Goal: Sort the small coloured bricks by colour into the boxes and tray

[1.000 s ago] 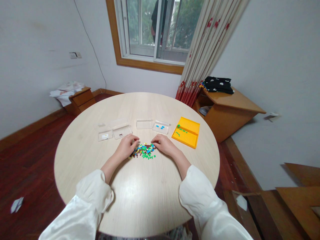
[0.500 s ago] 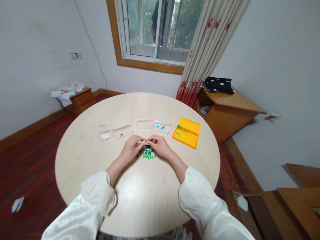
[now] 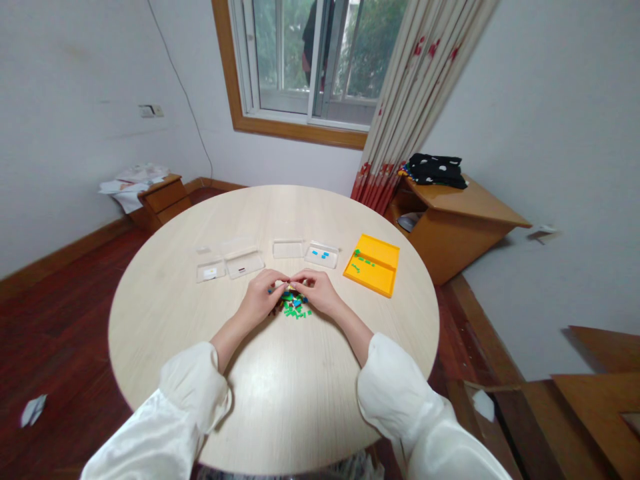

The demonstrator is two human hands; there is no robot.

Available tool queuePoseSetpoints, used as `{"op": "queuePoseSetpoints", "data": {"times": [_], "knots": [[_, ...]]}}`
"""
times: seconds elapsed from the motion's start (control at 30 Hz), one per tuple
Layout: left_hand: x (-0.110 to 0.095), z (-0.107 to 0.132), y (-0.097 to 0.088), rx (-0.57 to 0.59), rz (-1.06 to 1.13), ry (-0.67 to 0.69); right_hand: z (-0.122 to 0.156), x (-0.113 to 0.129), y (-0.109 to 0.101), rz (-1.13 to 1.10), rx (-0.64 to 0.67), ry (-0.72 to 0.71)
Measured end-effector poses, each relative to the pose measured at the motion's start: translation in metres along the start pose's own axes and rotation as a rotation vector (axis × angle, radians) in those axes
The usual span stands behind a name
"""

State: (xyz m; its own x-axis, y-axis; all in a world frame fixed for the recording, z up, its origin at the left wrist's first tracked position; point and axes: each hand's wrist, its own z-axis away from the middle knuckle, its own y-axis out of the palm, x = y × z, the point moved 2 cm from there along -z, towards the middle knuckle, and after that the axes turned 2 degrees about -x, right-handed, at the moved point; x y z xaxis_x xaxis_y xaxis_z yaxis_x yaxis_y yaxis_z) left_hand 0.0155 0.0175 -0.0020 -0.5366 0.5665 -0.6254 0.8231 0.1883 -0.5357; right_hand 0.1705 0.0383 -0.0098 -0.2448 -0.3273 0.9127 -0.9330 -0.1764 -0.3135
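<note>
My left hand (image 3: pixel 261 295) and my right hand (image 3: pixel 317 292) meet at the middle of the round table, both closed in a pinch with thumbs and fingertips nearly touching. Between the fingertips shows a small white-and-yellow toy brick (image 3: pixel 289 287), mostly covered by the fingers. Right below them lies a pile of tiny toy bricks (image 3: pixel 296 307), mainly green with some blue, brown and white. Part of this heap is hidden under the hands.
Beyond the hands stand several clear plastic boxes; one (image 3: pixel 321 255) contains blue bricks, another (image 3: pixel 211 272) a pale piece. An opened yellow case (image 3: pixel 373 275) with green bricks lies to the right on the round table (image 3: pixel 280 387). Behind it is a wooden cabinet (image 3: pixel 465 220).
The fingers have shifted slightly, and the piece between the fingertips appears turned, now showing some yellow. The boxes, the case and the pile look the same.
</note>
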Motion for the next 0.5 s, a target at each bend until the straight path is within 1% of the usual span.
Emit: {"op": "queuePoseSetpoints", "data": {"times": [0.13,0.23,0.3,0.4,0.5], "knots": [[-0.002,0.0,0.0,-0.02,0.003,0.022,-0.001,-0.002,0.0,-0.006,0.001,0.009],[-0.001,0.0,-0.003,-0.057,-0.035,0.018,-0.001,-0.004,-0.004,0.057,-0.005,0.008],[0.004,-0.001,-0.009,-0.105,-0.083,-0.022,-0.001,-0.006,-0.008,0.164,-0.004,-0.008],[0.016,-0.004,-0.021,-0.208,-0.172,-0.135,-0.001,-0.008,-0.012,0.338,0.032,-0.048],[0.032,-0.006,-0.036,-0.285,-0.253,-0.225,0.0,-0.009,-0.013,0.422,0.084,-0.083]]}}
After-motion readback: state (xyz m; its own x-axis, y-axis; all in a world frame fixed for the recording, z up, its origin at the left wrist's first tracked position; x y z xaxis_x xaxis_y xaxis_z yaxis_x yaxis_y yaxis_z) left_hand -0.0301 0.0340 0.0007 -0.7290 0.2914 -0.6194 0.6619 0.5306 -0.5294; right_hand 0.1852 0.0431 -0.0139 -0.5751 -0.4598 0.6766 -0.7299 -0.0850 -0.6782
